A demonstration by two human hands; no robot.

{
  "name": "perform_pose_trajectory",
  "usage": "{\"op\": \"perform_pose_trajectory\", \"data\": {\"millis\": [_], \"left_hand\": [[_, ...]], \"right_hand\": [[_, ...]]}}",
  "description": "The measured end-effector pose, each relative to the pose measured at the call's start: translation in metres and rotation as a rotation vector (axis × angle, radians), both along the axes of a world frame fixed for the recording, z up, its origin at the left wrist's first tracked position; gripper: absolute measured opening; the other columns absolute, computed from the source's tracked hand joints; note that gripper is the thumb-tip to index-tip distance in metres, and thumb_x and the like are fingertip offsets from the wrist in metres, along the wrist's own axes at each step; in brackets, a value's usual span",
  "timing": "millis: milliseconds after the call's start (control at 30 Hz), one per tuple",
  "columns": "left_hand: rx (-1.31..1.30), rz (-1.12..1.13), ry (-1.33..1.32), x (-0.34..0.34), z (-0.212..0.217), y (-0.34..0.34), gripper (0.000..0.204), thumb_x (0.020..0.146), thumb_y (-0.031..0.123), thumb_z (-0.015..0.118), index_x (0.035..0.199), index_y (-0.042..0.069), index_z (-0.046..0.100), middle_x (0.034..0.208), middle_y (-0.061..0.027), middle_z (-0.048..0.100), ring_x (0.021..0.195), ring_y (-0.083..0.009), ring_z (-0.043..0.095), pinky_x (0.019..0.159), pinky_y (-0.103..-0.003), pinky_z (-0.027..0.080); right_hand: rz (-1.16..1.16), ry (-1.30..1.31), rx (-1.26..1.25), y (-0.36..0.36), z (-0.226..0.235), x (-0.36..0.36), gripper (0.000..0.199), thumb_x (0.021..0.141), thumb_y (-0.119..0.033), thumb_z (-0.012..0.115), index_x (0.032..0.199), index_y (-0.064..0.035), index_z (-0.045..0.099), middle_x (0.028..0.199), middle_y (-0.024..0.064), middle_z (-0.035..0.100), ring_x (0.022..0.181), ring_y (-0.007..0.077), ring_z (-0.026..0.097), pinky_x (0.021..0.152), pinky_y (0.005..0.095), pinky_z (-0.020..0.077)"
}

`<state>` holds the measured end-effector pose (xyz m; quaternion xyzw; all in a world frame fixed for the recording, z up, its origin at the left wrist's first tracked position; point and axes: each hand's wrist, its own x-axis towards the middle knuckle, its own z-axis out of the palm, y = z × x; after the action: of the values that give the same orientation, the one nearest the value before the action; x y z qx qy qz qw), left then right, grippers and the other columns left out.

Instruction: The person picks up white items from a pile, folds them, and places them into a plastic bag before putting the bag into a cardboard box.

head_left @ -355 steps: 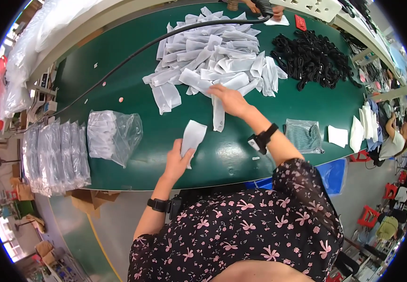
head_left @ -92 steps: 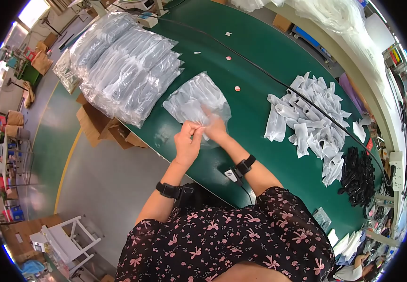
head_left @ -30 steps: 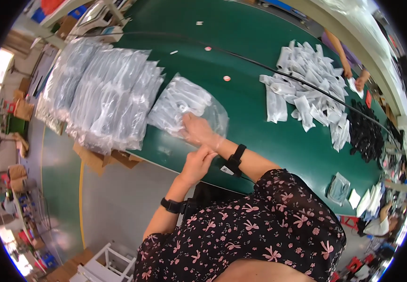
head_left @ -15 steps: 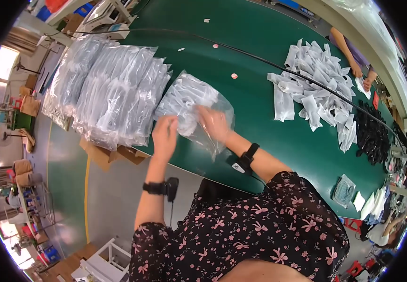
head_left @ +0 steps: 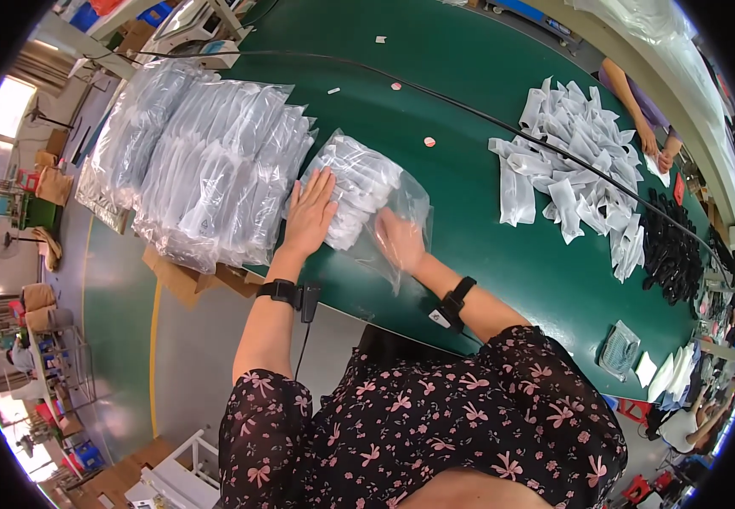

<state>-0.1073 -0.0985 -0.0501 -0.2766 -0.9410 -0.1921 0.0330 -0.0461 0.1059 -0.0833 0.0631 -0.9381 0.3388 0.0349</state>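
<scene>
A clear plastic bag [head_left: 357, 174] packed with small white wrapped packets lies on the green table in front of me. My left hand [head_left: 309, 216] rests flat along its left side, fingers stretched out and holding nothing. At the bag's loose right end is my right hand [head_left: 400, 243], with curled fingers gripping the thin clear film; the fingertips are partly blurred behind the plastic. Just left of the bag, a large stack of similar filled clear bags [head_left: 206, 170] stands close to my left hand.
A loose heap of white packets [head_left: 567, 161] lies at the right, beside a pile of black items [head_left: 671, 250]. Another person's hands [head_left: 658, 159] hold a white piece there. A black cable [head_left: 435, 92] crosses above the table [head_left: 469, 280]. A cardboard box [head_left: 182, 278] sits under the stack.
My left hand has come down from above the bag's near edge to lie flat against its left side. My right hand has moved slightly down and right, toward the loose end.
</scene>
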Motion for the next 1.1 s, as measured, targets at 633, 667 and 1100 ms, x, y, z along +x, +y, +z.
{"op": "perform_pose_trajectory", "data": {"millis": [633, 667, 1100], "left_hand": [[-0.07, 0.002, -0.03, 0.0, 0.002, 0.003, 0.053, 0.096, 0.03, 0.04, 0.146, 0.013, 0.03, 0.153, -0.0058, 0.025, 0.142, -0.0249, 0.018, 0.114, -0.047, 0.007], [-0.082, -0.003, -0.033, 0.001, 0.001, 0.001, 0.054, 0.095, 0.03, 0.041, 0.145, 0.013, 0.031, 0.153, -0.0058, 0.025, 0.142, -0.026, 0.018, 0.114, -0.049, 0.007], [-0.29, -0.041, 0.044, 0.018, 0.008, 0.021, 0.052, 0.093, 0.024, 0.049, 0.143, 0.021, 0.036, 0.154, -0.0046, 0.02, 0.142, -0.0304, 0.018, 0.108, -0.065, 0.007]], "right_hand": [[0.08, -0.042, -0.28, -0.036, 0.019, 0.005, 0.021, 0.083, -0.016, 0.059, 0.094, 0.0003, 0.053, 0.084, 0.0217, 0.062, 0.077, 0.0407, 0.061, 0.065, 0.0473, 0.0487], [0.114, -0.036, -0.293, -0.044, 0.007, -0.001, 0.021, 0.081, -0.014, 0.059, 0.094, 0.0015, 0.052, 0.087, 0.0238, 0.06, 0.08, 0.0419, 0.06, 0.069, 0.0475, 0.0487], [0.463, -0.257, -0.061, 0.08, 0.004, 0.039, 0.023, 0.077, -0.011, 0.059, 0.1, -0.0058, 0.064, 0.103, 0.015, 0.062, 0.103, 0.0335, 0.057, 0.086, 0.04, 0.0479]]}}
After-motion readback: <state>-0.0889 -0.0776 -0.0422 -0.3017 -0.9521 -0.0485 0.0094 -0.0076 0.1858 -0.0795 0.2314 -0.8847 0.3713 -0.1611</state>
